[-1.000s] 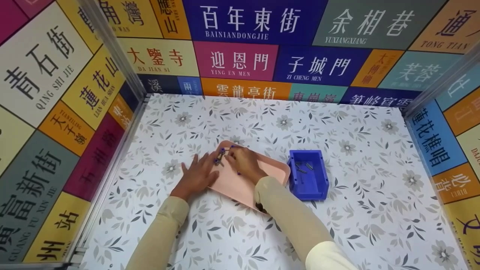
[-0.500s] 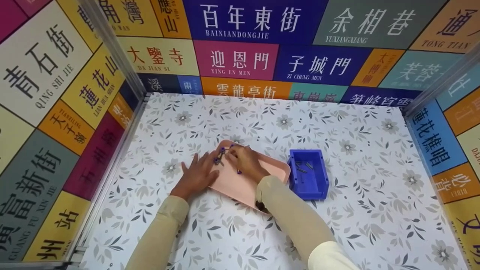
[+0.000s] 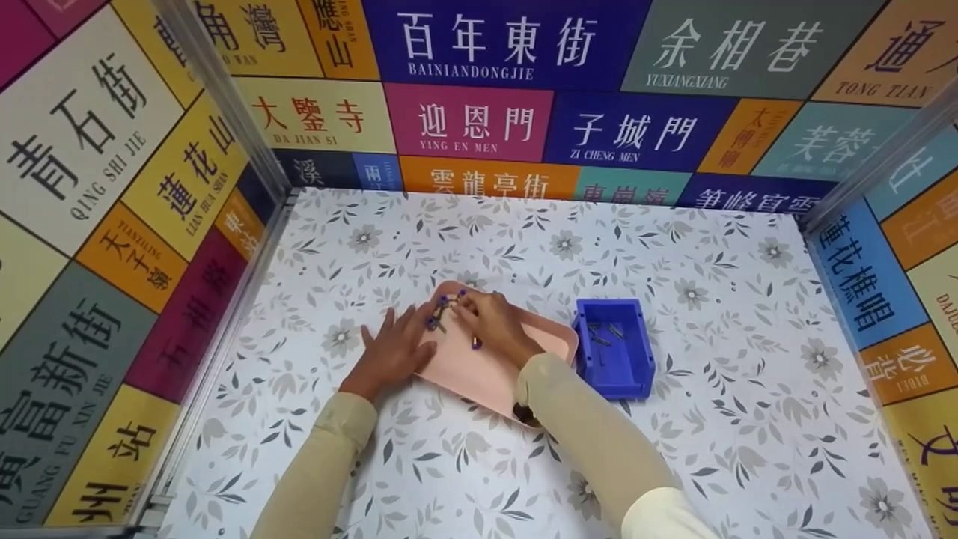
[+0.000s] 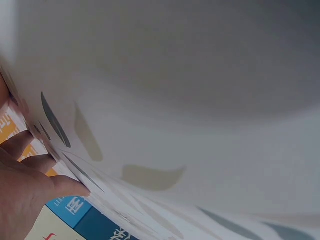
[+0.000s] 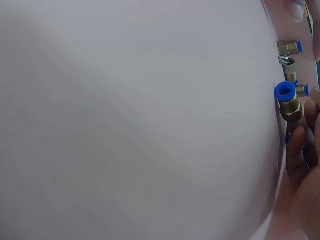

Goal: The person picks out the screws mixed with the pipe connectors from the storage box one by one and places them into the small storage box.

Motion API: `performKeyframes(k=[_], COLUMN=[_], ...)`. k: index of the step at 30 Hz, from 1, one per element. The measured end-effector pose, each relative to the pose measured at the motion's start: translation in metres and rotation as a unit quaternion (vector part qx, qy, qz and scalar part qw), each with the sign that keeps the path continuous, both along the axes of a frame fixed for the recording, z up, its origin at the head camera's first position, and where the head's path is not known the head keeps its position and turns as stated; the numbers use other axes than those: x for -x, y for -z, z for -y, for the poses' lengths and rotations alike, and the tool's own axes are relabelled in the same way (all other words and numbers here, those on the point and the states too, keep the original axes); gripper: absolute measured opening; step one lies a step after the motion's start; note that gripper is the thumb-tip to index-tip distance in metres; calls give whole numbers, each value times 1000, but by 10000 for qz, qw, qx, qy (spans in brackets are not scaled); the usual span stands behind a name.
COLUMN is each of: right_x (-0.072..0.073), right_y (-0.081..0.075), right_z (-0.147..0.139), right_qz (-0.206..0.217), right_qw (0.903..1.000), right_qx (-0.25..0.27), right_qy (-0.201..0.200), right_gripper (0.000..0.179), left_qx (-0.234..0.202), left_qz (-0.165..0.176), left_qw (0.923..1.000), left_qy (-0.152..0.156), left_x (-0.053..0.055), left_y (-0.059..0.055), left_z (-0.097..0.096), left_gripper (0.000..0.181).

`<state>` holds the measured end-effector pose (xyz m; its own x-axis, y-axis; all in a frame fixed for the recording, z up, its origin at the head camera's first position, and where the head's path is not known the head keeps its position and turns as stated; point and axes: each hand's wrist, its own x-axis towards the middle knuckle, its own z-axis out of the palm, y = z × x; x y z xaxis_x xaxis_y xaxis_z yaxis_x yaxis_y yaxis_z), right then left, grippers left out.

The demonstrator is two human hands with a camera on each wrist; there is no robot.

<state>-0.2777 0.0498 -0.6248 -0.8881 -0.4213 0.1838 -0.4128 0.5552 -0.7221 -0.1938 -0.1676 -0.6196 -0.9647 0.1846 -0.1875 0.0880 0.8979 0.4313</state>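
My left hand (image 3: 397, 348) lies with fingers spread on the left edge of a pink tray (image 3: 479, 374); its extended fingers also show in the left wrist view. Several brass push-in air fittings (image 3: 435, 318) with blue collars are grouped at the tray's far left corner. My right hand (image 3: 490, 322) is over the tray with curled fingers at these fittings. In the right wrist view the right fingers (image 5: 298, 142) pinch the base of one brass push-in fitting (image 5: 289, 102), its blue collar facing the camera. More fittings (image 5: 289, 48) lie just beyond; the fingers partly hide one.
A blue plastic bin (image 3: 629, 367) stands right of the tray, with several small dark screw-like pieces (image 3: 601, 338) inside. The table (image 3: 359, 262) has a floral cover. Panels printed with street names (image 3: 479, 45) wall in the back and both sides.
The right hand has shifted slightly right and toward the body. More brass of the fitting below its fingers now shows. The left hand, tray and bin have stayed put.
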Motion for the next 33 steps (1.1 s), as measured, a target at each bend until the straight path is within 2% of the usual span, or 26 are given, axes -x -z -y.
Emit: performKeyframes(k=[6, 13, 21, 26, 33], right_x=[-1, -3, -5, -6, -7], right_y=[-2, -6, -10, -10, -10], right_z=[-3, -9, -17, -22, -28], right_qz=[51, 415, 305, 14, 77], right_qw=[9999, 9987, 9981, 9988, 9969], right_qx=[-30, 300, 536, 466, 782], right_qy=[96, 12, 63, 146, 65], right_gripper=[14, 12, 14, 15, 15], left_qx=[-69, -139, -65, -12, 28], left_qz=[6, -17, -21, 22, -41], left_qw=[10000, 9999, 10000, 10000, 10000], left_qy=[-28, 36, 55, 55, 32], left_x=[0, 0, 0, 0, 0], left_y=[0, 1, 1, 0, 1], left_z=[0, 0, 0, 0, 0], left_gripper=[68, 67, 68, 69, 69])
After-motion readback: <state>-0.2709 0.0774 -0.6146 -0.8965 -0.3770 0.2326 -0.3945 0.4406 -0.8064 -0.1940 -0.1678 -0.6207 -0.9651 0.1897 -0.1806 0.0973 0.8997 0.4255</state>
